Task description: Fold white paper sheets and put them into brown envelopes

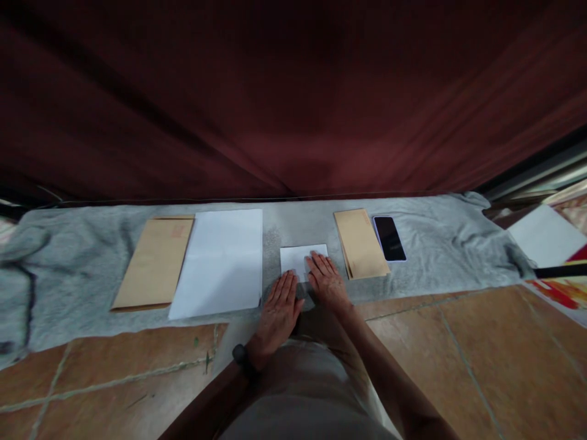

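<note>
Grey cloth (413,269) spread over a brown tiled floor (481,354), dark red curtain (293,91) hanging along the far edge. Left hand (277,311) and right hand (326,278) side by side, flat with fingers extended, gripping nothing, pressed on a small folded white paper (297,258) at the cloth's middle. Farther left, white sheets (220,263), then a brown envelope (156,263) bearing a faint red stamp, unreadable. Right of the hands, stacked brown envelopes (360,243), dark phone (389,238) just beside.
</note>
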